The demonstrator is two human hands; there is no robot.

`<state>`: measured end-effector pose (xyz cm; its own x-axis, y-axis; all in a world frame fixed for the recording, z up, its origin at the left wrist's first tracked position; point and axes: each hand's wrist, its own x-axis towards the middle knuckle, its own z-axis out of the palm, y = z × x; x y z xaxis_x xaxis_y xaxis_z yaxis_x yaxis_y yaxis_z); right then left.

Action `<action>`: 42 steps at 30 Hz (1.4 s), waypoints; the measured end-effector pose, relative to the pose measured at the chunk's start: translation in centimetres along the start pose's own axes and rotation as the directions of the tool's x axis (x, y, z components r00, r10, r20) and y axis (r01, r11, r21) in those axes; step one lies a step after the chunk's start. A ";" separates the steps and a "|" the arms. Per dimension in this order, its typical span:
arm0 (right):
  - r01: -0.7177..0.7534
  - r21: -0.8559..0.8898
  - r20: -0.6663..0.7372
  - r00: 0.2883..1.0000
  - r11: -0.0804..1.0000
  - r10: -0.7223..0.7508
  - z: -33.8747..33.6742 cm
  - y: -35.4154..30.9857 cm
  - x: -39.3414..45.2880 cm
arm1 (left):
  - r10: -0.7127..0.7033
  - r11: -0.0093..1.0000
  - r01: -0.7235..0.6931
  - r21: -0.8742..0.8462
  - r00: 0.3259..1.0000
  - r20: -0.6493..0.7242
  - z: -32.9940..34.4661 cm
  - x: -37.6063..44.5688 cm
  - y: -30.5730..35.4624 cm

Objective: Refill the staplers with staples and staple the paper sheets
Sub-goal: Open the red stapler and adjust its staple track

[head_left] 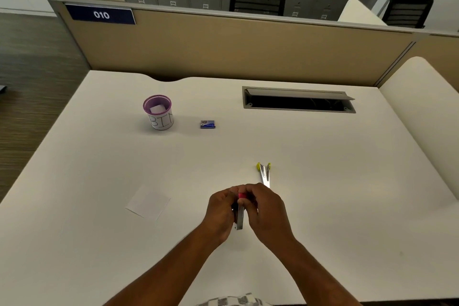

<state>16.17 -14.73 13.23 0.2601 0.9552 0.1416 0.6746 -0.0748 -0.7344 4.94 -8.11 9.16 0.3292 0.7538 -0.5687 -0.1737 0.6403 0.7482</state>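
Both forearms reached up from the near edge of the white desk [74, 243] and met over its middle, where the left hand [219, 216] and the right hand [267, 213] were clenched from either side around a pink stapler [240, 208]. Only its pink far end and a grey metal rail showed between the fingers; the rail's long axis ran roughly toward and away from the person, its near end poking out below the palms. Whether the stapler was open, or any staples sat in it, could not be told. Neither hand was clearly nearer to it, since both were grasping it. To the left of the pink stapler, well apart, lay a small paper sheet [148, 202] flat on the desk, so stapling would likely call for a reach to the left-hand side. Just beyond the right hand lay a yellow stapler [264, 174], hinged open into a narrow V, its yellow end pointing away and its metal arms running back toward the knuckles; the right hand was the nearer to it. Farther beyond the pink stapler and a little left sat a small blue staple box [207, 124], and farther left again a purple-rimmed cup [158, 113] lettered BIN.
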 end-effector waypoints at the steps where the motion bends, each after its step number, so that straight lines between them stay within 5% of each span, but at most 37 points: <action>1: 0.023 0.029 -0.005 1.000 0.999 -0.023 0.0 -0.2 -0.3 | -0.060 0.986 0.047 -0.161 0.995 -0.078 -0.3 0.5 0.5; 5: 0.098 0.073 0.006 0.995 0.992 -0.099 0.8 -0.6 -2.7 | -0.101 0.916 0.034 -0.400 0.984 -0.148 -2.8 2.9 3.3; 12: 0.152 0.113 -0.078 0.987 0.982 -0.144 1.0 -0.5 -2.6 | -0.004 0.977 0.000 -0.213 1.000 -0.019 -2.0 1.9 3.7; 23: 0.122 0.188 -0.025 0.993 0.975 -0.119 1.5 1.0 -3.7 | 0.060 0.947 -0.049 -0.319 0.998 0.025 -2.9 2.2 3.7; 32: 0.153 0.070 0.037 0.987 0.986 -0.156 2.2 3.1 -4.4 | -0.003 0.821 0.071 -0.566 0.993 0.120 -3.0 1.1 3.6; 36: 0.136 0.190 0.117 0.980 0.972 -0.160 1.0 3.0 -3.9 | -0.005 0.833 0.074 -0.549 0.992 0.127 -2.9 0.9 3.6; 42: -0.001 0.280 -0.081 0.996 0.960 0.025 1.0 1.8 -1.3 | -0.006 0.888 0.087 -0.451 0.984 0.177 -2.6 0.6 3.2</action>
<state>16.38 -15.83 11.03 0.3319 0.9266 0.1770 0.4536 0.0078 -0.8912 2.17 -5.26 10.34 0.4894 0.7117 -0.5040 -0.5443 0.7008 0.4611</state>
